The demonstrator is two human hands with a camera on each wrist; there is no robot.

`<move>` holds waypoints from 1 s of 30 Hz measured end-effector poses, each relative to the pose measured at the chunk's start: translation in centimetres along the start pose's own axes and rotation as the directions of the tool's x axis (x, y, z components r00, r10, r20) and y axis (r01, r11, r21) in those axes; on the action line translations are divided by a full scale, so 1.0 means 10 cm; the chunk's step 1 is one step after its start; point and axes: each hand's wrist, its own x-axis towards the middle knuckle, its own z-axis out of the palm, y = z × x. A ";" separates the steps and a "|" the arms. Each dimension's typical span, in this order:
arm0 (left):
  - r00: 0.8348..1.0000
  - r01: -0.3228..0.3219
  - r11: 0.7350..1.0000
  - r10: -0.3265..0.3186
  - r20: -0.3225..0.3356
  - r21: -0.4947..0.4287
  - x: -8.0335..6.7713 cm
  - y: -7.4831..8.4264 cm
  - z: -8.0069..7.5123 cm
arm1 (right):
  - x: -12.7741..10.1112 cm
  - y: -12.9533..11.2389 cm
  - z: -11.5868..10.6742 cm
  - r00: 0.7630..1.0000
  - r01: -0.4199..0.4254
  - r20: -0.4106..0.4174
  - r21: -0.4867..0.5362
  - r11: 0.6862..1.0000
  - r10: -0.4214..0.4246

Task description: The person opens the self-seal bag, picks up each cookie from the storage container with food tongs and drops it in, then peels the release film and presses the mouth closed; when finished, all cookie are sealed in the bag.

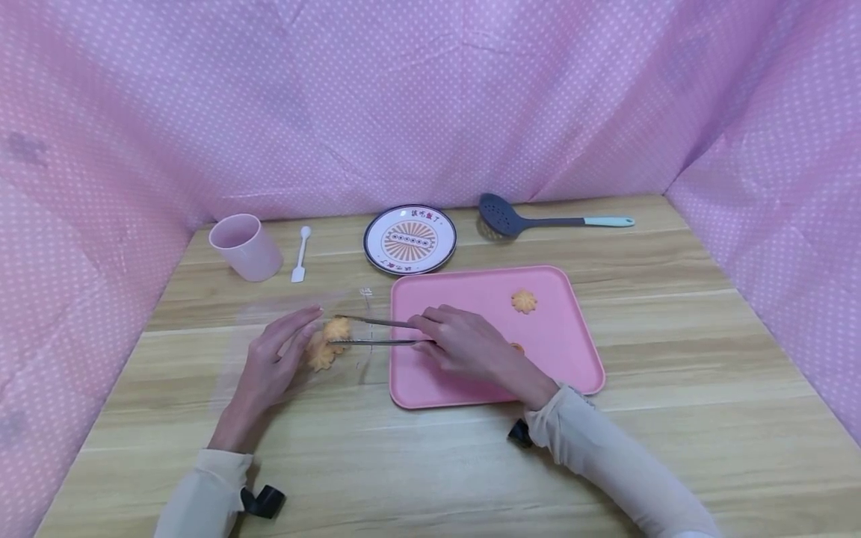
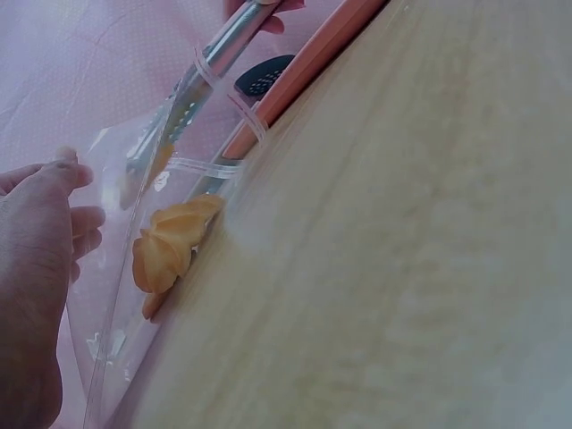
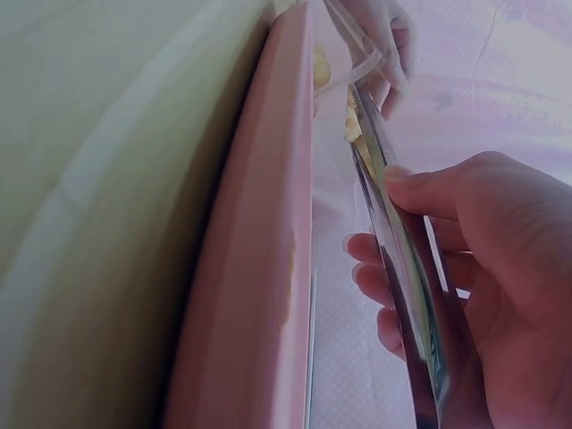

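The head view looks forward and down from above the pink tray [image 1: 565, 359], far enough to take in the whole tabletop. The left wrist view sits low, just left of the tray [image 2: 304, 71], facing its edge closely. The right wrist view skims along the tray rim [image 3: 268, 268]; both share the metal tongs [image 2: 192, 89] [image 3: 393, 259].

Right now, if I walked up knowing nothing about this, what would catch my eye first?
Probably the right hand pinching long metal tweezers that carry an orange flower-shaped cookie into a clear plastic zip bag, which the left hand steadies on the wooden table. Next, the flat pink plastic tray in the middle, with another such cookie on it. All around hangs pink polka-dot cloth.
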 end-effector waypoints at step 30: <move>1.000 -0.006 1.000 0.006 -0.023 -0.005 -0.01 -0.05 0.02 | -0.18 0.03 -0.04 0.993 -0.114 0.022 0.017 0.993 0.114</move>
